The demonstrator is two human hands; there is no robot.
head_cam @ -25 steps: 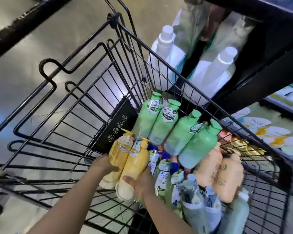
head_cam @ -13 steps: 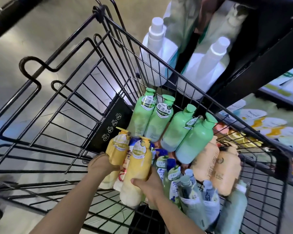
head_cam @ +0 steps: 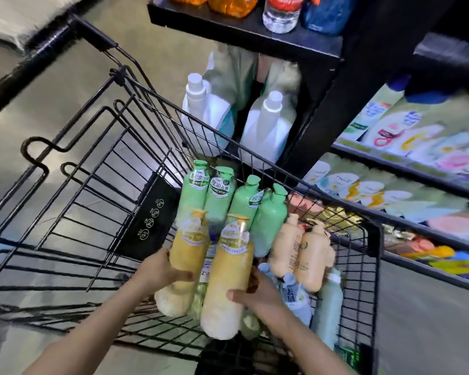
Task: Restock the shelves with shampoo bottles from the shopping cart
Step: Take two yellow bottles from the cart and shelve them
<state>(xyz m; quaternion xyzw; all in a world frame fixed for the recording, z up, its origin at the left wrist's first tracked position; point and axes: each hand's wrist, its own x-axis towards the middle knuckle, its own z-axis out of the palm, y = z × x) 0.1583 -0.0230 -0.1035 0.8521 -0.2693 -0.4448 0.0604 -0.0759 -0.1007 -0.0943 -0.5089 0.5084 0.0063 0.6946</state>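
Two yellow shampoo bottles (head_cam: 209, 269) tilt above the black wire cart (head_cam: 73, 201).

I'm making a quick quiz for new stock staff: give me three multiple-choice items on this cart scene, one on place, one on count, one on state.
1. Where do the green bottles lie?
A. on the floor
B. in the cart, at its far end
C. on the top shelf

2. How many yellow bottles are held?
A. one
B. two
C. four

3. What state are the hands in?
A. both empty
B. only one holds something
C. each closed on a bottle

Answers:
1 B, they rest inside the wire basket.
2 B, the left yellow bottle and the right yellow bottle.
3 C, left hand and right hand each wrap one.
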